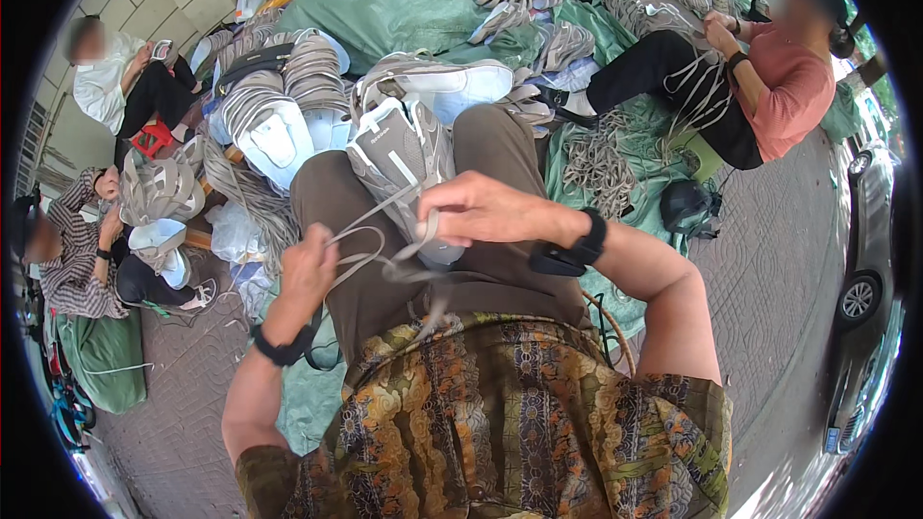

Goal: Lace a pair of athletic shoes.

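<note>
Left hand [306,267]: closed on grey lace [370,252].
Right hand [481,210]: pinching the lace beside grey shoe [399,159] on lap.

Head-worn fisheye, steeply down, close

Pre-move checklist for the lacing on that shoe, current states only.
1. Grey shoe resting on the lap: ok.
2. Left hand gripping the lace: ok.
3. Right hand pinching the lace at the shoe: ok.
4. Lace free of knots: cannot tell, strands cross.
5. Lace tip threaded through an eyelet: cannot tell, hidden by fingers.
6. Shoe pile clear of the hands: ok.
</note>
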Tool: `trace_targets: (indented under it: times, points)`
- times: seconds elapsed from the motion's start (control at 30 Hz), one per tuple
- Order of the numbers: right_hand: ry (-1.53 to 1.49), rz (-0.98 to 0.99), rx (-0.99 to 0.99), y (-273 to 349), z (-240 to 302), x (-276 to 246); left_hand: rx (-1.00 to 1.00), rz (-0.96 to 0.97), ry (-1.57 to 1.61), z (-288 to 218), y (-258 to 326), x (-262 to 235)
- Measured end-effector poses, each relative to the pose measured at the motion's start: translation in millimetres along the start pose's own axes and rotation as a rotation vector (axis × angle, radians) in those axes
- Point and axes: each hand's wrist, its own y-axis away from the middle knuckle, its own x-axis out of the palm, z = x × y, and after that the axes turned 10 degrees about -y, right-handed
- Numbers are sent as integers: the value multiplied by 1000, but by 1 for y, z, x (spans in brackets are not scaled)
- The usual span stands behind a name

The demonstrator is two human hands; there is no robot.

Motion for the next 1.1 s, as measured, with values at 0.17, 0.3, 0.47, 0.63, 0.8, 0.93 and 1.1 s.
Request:
trace_targets:
  times: [0.17, 0.3, 0.47, 0.63, 0.8, 0.93, 1.1]
  points:
    - [-137, -284, -143, 47, 37, -11, -158, -150, -252, 73, 100, -37]
    - [-557, -523, -359, 78, 47, -30, -403, -135, -344, 114, 158, -31]
    - [-719, -370, -515, 117, 77, -79, -455, -37, -337, 171, 205, 9]
    - [-375, -648, -361, 157, 65, -107, -421, 464, -236, 116, 150, -20]
    - [-336, -720, -326, 182, 53, -114, -334, 97, 127, 51, 70, -63]
    - [-265, -794, -359, 193, 61, -115, -33, -33, 278, -1, -9, -24]
    - [265, -1133, -295, 178, 63, -106, 54, 269, -15, -46, -42, 9]
